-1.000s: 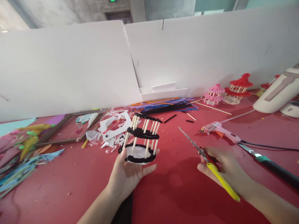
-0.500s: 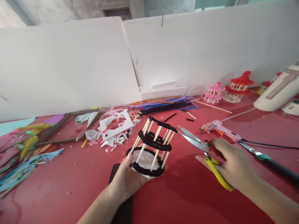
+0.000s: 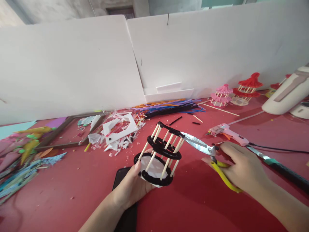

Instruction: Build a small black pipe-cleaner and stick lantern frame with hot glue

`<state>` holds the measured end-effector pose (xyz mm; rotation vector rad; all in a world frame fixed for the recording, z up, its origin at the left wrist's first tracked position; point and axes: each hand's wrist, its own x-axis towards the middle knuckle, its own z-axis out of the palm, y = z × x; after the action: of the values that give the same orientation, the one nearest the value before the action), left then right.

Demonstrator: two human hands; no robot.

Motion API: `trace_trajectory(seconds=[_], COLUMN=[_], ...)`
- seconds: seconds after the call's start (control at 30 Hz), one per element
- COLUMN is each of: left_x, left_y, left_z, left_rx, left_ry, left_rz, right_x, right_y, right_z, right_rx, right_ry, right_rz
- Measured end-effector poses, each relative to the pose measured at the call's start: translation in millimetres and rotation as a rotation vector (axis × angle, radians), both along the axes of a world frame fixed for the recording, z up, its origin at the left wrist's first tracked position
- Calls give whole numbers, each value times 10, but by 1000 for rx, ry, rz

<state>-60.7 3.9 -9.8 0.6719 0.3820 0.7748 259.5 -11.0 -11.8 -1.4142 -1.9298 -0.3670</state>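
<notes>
My left hand (image 3: 134, 183) grips a small tiered pavilion model (image 3: 166, 152) by its round base, thumb on the near left side. The model has black fuzzy rings at three levels joined by pale wooden sticks, with a white disc at the bottom, and it leans to the right. My right hand (image 3: 241, 164) is closed round the yellow handles of a pair of scissors (image 3: 199, 144). The blades look nearly together, pointing left, with their tips at the right end of the model's top black ring. Whether the tips touch it I cannot tell.
A pink glue gun (image 3: 229, 132) lies beyond my right hand, its black cord running right. Pipe cleaners (image 3: 169, 109), white foam scraps (image 3: 120, 129) and pink and red models (image 3: 247, 88) sit toward the white board. A black phone-like slab (image 3: 125, 212) lies under my left wrist.
The pavilion model has shifted slightly right and down in my left hand. The scissors' blades have come closer together, and their tips now meet the model's top edge in view.
</notes>
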Motion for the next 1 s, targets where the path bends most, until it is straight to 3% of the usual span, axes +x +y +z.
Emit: trace_trajectory(seconds=[0.27,0.6,0.77,1.0], left_x=[1,-10,14,-28], left_y=[-11,15,8,-19], left_z=[25,26,71,0], left_rx=[4,-25,-41,-61], left_ry=[1,-73,-79,-30], left_rz=[-26,-35,-131,-160], right_x=[30,8,92,126], right_y=[-23,-48,34,50], right_z=[73,12,18,81], right_rx=[42,20,53,106], right_ry=[-90,-2,-30,-56], right_rz=[26,98,86,139])
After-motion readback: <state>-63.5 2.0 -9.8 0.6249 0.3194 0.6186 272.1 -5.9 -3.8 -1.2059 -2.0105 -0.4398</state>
